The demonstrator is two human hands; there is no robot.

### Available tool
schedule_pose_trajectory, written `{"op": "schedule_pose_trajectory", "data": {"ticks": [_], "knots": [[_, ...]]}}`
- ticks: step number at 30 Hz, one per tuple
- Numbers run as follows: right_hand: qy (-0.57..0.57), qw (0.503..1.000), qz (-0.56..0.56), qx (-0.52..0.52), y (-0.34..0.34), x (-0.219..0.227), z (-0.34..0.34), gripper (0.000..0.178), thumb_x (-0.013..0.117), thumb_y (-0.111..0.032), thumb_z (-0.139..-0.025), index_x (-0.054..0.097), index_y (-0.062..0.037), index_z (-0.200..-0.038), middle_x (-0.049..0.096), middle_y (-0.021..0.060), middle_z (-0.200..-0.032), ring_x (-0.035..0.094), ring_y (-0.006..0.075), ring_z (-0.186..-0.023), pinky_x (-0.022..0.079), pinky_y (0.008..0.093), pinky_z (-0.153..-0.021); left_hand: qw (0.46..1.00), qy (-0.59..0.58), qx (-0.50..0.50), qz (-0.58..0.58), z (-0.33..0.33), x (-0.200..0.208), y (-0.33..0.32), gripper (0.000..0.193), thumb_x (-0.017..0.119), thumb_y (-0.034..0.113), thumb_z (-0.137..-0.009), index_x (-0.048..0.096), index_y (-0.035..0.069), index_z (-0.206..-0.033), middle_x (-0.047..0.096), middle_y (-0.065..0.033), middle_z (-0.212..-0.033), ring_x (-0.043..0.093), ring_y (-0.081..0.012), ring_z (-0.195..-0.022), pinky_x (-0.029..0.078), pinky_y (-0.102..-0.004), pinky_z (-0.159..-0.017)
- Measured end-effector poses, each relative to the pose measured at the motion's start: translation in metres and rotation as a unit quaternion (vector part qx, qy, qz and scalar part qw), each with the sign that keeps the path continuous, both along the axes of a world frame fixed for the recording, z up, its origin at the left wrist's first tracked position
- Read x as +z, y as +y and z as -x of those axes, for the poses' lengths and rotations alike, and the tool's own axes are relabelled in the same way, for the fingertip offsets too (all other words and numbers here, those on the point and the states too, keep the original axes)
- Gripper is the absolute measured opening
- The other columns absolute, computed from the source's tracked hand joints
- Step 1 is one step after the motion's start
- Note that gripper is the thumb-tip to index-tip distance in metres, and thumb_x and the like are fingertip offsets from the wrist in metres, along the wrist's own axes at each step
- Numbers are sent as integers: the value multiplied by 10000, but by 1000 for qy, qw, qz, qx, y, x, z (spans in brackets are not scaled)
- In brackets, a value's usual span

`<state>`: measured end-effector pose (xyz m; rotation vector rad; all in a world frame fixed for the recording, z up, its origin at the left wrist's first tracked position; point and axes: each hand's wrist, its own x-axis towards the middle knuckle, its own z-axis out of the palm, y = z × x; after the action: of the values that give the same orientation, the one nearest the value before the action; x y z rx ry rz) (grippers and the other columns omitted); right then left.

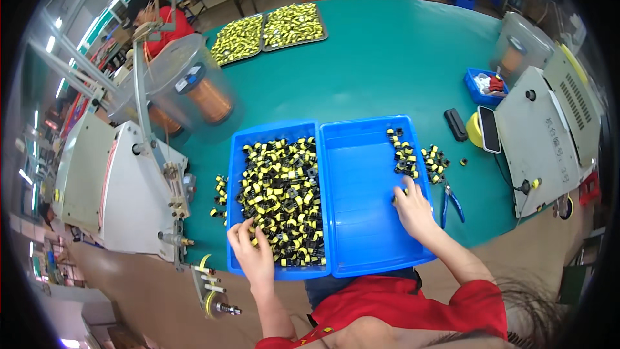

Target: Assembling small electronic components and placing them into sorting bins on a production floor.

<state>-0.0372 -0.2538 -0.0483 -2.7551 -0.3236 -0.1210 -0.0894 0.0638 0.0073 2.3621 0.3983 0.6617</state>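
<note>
My left hand (pixel 253 252) is at the near left edge of a blue plastic bin (pixel 324 220) heaped with small black coil bobbins (pixel 278 187) wrapped in yellow tape. Its fingers curl toward the thumb around one of these coils, partly hidden. Over a second blue bin (pixel 358 174), joining the first on the right, my right hand (pixel 414 210) bends its fingers inward. A bit of yellow shows at its fingertips, seemingly a taped coil. A small group of coils (pixel 405 155) lies along that bin's right side; the rest of its floor is bare blue.
Loose coils (pixel 434 163) and blue-handled nippers (pixel 452 205) lie right of the bins. Winding machines flank the green table (pixel 387 58), left (pixel 139 194) and right (pixel 549 142). A phone (pixel 489 129) leans by the right one. Two trays of yellow parts (pixel 294 26) stand at the back.
</note>
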Motion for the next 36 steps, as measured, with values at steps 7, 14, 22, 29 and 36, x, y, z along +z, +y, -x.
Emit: {"op": "schedule_pose_trajectory", "data": {"ticks": [7,14,22,29,36], "knots": [[-170,957,232,-31,-5,-12,-59,500,522,-398,-866,487,-72,-1243,411,266,-1265,361,415,-1216,277,483,-1030,999,12,-9,-40,4,-11,5,176,546,68,-853,529,-12,-1009,490,-151,-1003,517,-305,-905,424,-378,-790],[-80,962,253,-69,14,-23,-44,587,434,-501,-882,520,-12,-1195,469,280,-1191,395,414,-1165,299,470,-988,999,17,-13,-36,7,-17,7,213,548,82,-854,523,-24,-1038,502,-164,-1040,506,-317,-956,408,-387,-843],[-60,975,213,-16,30,-15,-3,542,527,-495,-834,516,-62,-1161,504,184,-1075,513,359,-884,494,411,-599,998,-24,14,-59,5,-14,-2,182,551,94,-864,555,11,-1025,504,-145,-1093,480,-306,-1045,377,-407,-907],[-131,977,170,-11,26,-27,-22,379,583,-361,-820,538,-81,-1071,518,167,-910,538,303,-759,502,323,-444,993,-81,-74,-45,-7,1,-33,87,566,18,-834,608,18,-910,530,-118,-1099,501,-285,-1056,418,-380,-874],[-151,975,147,66,35,-33,-22,327,594,-297,-785,537,-67,-1011,547,158,-819,570,303,-608,482,329,-372,980,-96,-175,-26,-16,10,-60,116,597,-6,-790,615,22,-901,594,-107,-989,527,-302,-1038,418,-398,-886]]}}
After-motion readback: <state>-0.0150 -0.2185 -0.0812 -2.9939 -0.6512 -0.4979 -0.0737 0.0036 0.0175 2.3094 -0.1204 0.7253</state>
